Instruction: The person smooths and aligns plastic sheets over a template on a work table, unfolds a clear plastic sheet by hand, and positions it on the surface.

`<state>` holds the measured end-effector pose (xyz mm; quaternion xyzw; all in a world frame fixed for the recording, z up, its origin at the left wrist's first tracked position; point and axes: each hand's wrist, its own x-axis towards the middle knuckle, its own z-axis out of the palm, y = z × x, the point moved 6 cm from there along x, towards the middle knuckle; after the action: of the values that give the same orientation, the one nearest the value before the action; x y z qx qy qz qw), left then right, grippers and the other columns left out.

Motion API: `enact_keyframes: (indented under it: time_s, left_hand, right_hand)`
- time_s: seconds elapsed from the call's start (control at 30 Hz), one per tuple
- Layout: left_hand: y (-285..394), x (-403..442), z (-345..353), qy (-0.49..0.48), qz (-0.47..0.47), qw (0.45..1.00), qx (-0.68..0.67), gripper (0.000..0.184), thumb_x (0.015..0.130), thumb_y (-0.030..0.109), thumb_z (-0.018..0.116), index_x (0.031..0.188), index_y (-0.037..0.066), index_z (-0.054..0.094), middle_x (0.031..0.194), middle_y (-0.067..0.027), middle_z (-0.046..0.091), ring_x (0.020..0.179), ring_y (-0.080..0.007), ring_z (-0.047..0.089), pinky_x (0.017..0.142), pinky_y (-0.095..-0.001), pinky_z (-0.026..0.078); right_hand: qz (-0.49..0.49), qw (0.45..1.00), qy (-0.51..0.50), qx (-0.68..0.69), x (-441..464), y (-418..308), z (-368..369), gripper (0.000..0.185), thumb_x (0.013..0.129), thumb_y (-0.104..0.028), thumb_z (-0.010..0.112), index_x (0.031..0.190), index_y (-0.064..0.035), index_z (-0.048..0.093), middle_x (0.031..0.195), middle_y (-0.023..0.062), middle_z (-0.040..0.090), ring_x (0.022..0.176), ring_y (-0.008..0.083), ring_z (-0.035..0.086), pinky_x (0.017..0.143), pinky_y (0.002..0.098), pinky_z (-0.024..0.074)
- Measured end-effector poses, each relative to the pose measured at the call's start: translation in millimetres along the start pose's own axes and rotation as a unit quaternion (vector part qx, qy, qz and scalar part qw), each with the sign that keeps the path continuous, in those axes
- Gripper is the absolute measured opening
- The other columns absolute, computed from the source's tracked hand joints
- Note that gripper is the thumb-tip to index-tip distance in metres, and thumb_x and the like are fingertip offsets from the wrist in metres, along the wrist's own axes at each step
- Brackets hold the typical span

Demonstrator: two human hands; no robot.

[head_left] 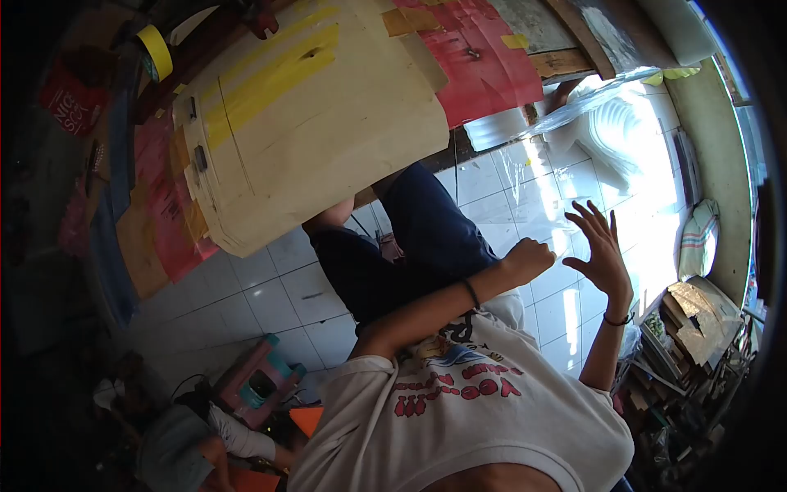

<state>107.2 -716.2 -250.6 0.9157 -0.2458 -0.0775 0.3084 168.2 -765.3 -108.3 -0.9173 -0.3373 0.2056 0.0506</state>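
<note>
My left hand (529,262) is closed in a fist in front of my body, its arm reaching across to the right. Whatever it may hold is hidden by the fingers. Just to the right, my right hand (602,254) is raised, with fingers spread and nothing in it. The two hands are close together but apart, above the tiled floor. Beyond my knees, the work table carries a tan board (328,115) with yellow tape strips (275,86). Neither hand touches it. Red sheeting (484,61) is taped down beside the board.
A yellow tape roll (154,53) is at the table's far left. Rolled white foam sheet (615,139) stands on the floor at right. Scrap boards (705,320) are piled against the right wall. Another person (176,447) sits at lower left near a pink and teal box (258,381).
</note>
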Motion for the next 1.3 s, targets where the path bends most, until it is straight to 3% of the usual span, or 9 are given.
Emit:
enact_keyframes:
  time_s: [0.1,0.17,0.33,0.5,0.73,0.83,1.13,1.23,1.3]
  left_hand:
    - [-2,4,14,-0.019,0.005,1.0,-0.005,0.012,0.082,0.012,0.064,0.093,0.009,0.068,0.08,-0.0105,0.069,0.077,-0.0269,0.071,0.065,-0.0366,0.056]
    - [-11,2,19,-0.104,-0.009,0.994,0.044,0.009,0.082,0.012,0.064,0.09,0.009,0.068,0.08,-0.01,0.069,0.078,-0.0267,0.071,0.065,-0.0369,0.056]
    - [-43,-30,-42,-0.044,-0.107,0.993,0.035,0.012,0.085,0.009,0.061,0.094,0.005,0.068,0.083,-0.0153,0.07,0.083,-0.0287,0.071,0.07,-0.0387,0.056]
    - [-34,-175,-239,0.139,-0.228,0.914,-0.305,0.02,0.09,0.006,0.063,0.109,0.0,0.063,0.077,-0.0111,0.068,0.068,-0.0156,0.068,0.064,-0.026,0.05]
    - [-45,-458,-361,0.571,-0.461,0.675,0.079,0.027,0.097,0.013,0.059,0.121,0.0,0.061,0.111,-0.0129,0.063,0.105,-0.0185,0.06,0.094,-0.0297,0.044]
    - [-51,-507,-388,0.407,-0.498,0.677,0.359,0.038,0.098,0.021,0.059,0.132,0.003,0.056,0.135,-0.0147,0.054,0.126,-0.0251,0.051,0.104,-0.0354,0.038]
    - [-118,-564,-358,0.38,-0.592,0.682,0.201,0.06,0.098,0.041,0.054,0.144,0.005,0.043,0.153,-0.0164,0.035,0.141,-0.0304,0.035,0.113,-0.0367,0.027]
    - [-133,-562,-349,0.387,-0.608,0.683,0.121,0.064,0.098,0.043,0.053,0.145,0.001,0.04,0.153,-0.0183,0.035,0.141,-0.0297,0.033,0.114,-0.0351,0.025]
    - [-131,-556,-349,0.375,-0.61,0.684,0.138,0.066,0.098,0.044,0.053,0.146,0.0,0.038,0.152,-0.0192,0.035,0.141,-0.0293,0.033,0.114,-0.0349,0.025]
  right_hand:
    - [-0.042,0.99,-0.121,0.065,8,43,109,0.047,0.075,-0.028,0.079,0.117,-0.0135,0.066,0.122,0.0052,0.066,0.123,0.027,0.053,0.12,0.0552,0.0102]
    - [-0.017,0.966,-0.229,0.122,9,61,150,0.031,0.078,-0.031,0.076,0.102,-0.012,0.073,0.103,0.0058,0.072,0.102,0.0261,0.065,0.113,0.049,0.0316]
    - [0.048,0.981,-0.184,0.03,21,124,193,0.022,0.085,-0.031,0.071,0.095,-0.0114,0.075,0.091,0.0092,0.072,0.086,0.0294,0.068,0.076,0.0412,0.0533]
    - [0.025,0.974,-0.201,-0.102,59,198,303,0.017,0.09,-0.016,0.059,0.099,-0.0119,0.073,0.097,0.0123,0.071,0.094,0.0293,0.067,0.08,0.0426,0.0538]
    - [0.083,0.983,-0.11,-0.125,128,234,372,0.02,0.092,-0.011,0.048,0.094,-0.0055,0.067,0.092,0.0178,0.069,0.089,0.0329,0.069,0.076,0.0434,0.057]
    - [0.116,0.983,-0.069,-0.127,147,232,373,0.027,0.092,-0.011,0.047,0.114,-0.0035,0.061,0.108,0.0214,0.065,0.09,0.0338,0.069,0.074,0.043,0.0578]
    - [0.298,0.924,-0.234,-0.059,119,197,471,0.054,0.099,-0.018,0.032,0.152,-0.0187,0.026,0.155,0.0149,0.03,0.133,0.0349,0.045,0.094,0.0516,0.0491]
    - [0.188,0.921,-0.332,0.072,103,152,561,0.034,0.086,-0.025,0.055,0.112,-0.0077,0.07,0.118,0.0199,0.066,0.112,0.0294,0.064,0.092,0.0391,0.0511]
    - [0.133,0.903,-0.392,0.116,94,115,551,0.032,0.087,-0.029,0.061,0.103,-0.0037,0.072,0.118,0.0175,0.067,0.111,0.0253,0.064,0.088,0.0371,0.0513]
